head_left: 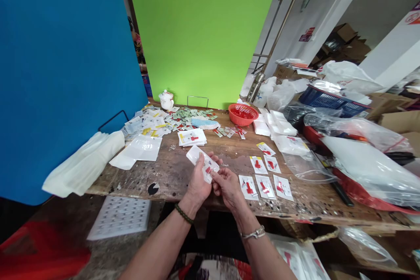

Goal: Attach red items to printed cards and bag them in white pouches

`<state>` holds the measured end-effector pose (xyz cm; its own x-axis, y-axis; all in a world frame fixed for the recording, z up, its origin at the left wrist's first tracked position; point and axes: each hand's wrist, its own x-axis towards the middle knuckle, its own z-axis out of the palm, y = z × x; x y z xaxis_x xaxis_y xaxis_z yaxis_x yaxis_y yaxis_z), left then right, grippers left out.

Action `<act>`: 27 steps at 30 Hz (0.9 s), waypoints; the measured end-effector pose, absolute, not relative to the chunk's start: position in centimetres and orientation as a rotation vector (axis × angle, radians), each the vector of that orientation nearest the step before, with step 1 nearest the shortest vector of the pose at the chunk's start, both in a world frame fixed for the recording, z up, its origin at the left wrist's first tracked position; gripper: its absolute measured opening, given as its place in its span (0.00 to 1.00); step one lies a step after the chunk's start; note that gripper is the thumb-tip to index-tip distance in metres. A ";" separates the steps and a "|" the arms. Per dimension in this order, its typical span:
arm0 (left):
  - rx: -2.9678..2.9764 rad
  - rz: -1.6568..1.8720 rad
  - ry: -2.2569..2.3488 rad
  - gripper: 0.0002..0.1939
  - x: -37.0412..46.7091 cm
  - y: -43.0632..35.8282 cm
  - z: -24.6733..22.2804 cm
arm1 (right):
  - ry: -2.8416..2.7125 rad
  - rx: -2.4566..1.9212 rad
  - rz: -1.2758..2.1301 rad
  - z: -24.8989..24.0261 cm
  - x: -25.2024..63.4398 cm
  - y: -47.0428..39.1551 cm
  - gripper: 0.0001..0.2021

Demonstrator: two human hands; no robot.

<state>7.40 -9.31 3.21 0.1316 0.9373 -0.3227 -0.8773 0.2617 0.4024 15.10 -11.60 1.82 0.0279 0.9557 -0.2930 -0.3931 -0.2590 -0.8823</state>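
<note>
My left hand [201, 181] is closed round a small clear plastic bag [196, 154], thumb on top, above the front edge of the wooden table. At the bag's near end my right hand [229, 186] pinches its edge beside a small red piece [209, 169]. Whether that piece lies inside the bag or between the fingers, I cannot tell. Beyond the hands lies a stack of printed cards [192, 137] with a red mark on top. To the right, several small packets with red pieces [248, 187] are laid out in rows.
A red plastic basket [243, 114], a light-blue pad [204, 123] and scattered green cards [193, 115] are at the back. A white lidded cup [166, 99] stands by the green panel [203, 35]. Plastic bags [370, 170] crowd the right; white sleeves [87, 162] hang over the left edge.
</note>
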 end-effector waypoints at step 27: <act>0.313 1.311 0.691 0.15 7.3 -10.5 2.9 | -0.756 -1.192 1.354 2.8 18.2 -10.6 0.20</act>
<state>7.29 -10.54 2.91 0.0966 0.9531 -0.2869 -0.7751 0.2529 0.5790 18.21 -10.63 2.83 0.1356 0.9656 -0.2221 -0.3170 -0.1701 -0.9330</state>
